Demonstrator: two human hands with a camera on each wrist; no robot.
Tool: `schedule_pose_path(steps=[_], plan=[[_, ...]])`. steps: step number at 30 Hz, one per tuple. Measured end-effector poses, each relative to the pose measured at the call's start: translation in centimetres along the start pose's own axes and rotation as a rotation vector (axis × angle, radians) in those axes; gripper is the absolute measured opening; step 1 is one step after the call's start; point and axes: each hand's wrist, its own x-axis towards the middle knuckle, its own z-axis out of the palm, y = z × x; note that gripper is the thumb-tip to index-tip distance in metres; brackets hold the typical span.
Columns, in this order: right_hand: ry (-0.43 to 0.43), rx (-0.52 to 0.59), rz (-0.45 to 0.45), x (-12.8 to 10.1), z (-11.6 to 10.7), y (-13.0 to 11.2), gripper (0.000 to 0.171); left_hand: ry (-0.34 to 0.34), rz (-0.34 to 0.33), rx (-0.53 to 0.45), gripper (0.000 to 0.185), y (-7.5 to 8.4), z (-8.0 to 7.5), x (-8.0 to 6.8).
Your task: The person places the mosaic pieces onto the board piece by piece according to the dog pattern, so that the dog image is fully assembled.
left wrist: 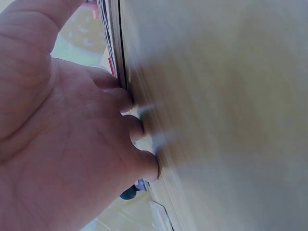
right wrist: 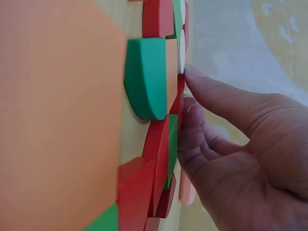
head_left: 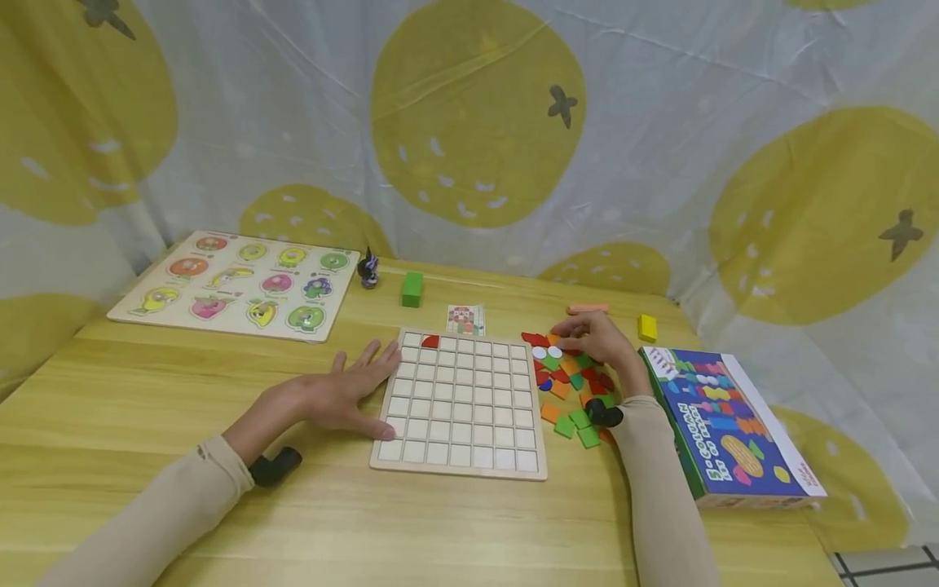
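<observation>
Head view shows the left hand (head_left: pixel 345 395) flat, steadying the grid board (head_left: pixel 460 403) on the bench. Right hand (head_left: pixel 597 341) fingers curl onto the tile pile (head_left: pixel 568 383); I'd pinch one tile cleanly

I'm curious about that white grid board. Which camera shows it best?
The head view: the whole grid board shows, with one red piece in its top row. The left wrist view catches only its blurred edge beside the left hand. The right wrist view misses it.
</observation>
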Motion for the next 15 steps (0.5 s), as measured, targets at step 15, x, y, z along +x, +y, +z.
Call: schedule_pose_path(steps=[15], plan=[[0.023, -0.011, 0.053, 0.27, 0.37, -0.2, 0.019, 0.005, -0.011, -0.003, 0.12, 0.3, -0.06, -0.16]])
